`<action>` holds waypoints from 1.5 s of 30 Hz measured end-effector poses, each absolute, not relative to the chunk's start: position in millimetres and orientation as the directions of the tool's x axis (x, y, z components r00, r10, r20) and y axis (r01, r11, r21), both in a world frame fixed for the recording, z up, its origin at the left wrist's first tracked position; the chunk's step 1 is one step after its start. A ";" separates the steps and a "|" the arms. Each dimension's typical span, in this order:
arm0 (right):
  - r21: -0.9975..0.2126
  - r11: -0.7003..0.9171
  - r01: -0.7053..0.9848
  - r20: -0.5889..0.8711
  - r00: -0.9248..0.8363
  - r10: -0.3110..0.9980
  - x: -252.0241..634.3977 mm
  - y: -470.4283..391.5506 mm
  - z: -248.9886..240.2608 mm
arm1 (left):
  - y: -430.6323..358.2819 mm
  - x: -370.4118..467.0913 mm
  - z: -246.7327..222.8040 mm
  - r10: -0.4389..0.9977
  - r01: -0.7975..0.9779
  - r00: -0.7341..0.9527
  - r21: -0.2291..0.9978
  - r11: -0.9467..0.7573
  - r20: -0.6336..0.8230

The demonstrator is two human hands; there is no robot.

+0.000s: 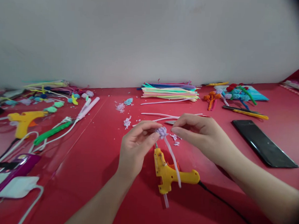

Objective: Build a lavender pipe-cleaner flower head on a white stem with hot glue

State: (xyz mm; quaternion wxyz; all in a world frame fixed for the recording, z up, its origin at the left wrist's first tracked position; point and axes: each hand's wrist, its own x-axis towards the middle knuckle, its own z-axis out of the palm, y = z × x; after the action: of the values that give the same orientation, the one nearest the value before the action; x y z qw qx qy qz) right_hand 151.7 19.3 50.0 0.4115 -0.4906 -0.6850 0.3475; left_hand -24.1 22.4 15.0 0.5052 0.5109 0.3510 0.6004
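Observation:
Between thumb and fingers, my left hand (138, 144) pinches a small lilac pipe-cleaner flower (161, 132). A pale lilac stem (173, 159) hangs from the flower, passing in front of a yellow glue gun (169, 174) that lies on the red table. Just right of the flower is my right hand (200, 135), its thumb and index fingertips pressed together; anything between them is too small to make out. Lilac scraps (175, 138) lie below the right fingertips. Partly hidden behind the hands are scissors (170, 122) and loose lilac pipe cleaners (159, 115).
A bundle of pipe cleaners (170, 93) lies at the back of the red table (87, 175). On the right are a black phone (264, 143) and finished pipe-cleaner pieces (212, 99). Another yellow glue gun (25, 119), cords and a purple power strip (20, 169) occupy the left.

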 end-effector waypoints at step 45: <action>-0.970 0.040 0.239 -0.027 -0.272 0.962 146.9 10.6 60.8 | 10.3 -33.8 12.1 0.637 0.226 0.156 0.600 -0.767 0.755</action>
State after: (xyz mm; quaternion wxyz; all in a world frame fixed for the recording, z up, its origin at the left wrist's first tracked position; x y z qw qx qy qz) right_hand 146.9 10.6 60.8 0.3629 -0.4819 -0.6232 0.4977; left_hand -33.8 10.3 12.1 0.1769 0.7394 0.2917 0.5804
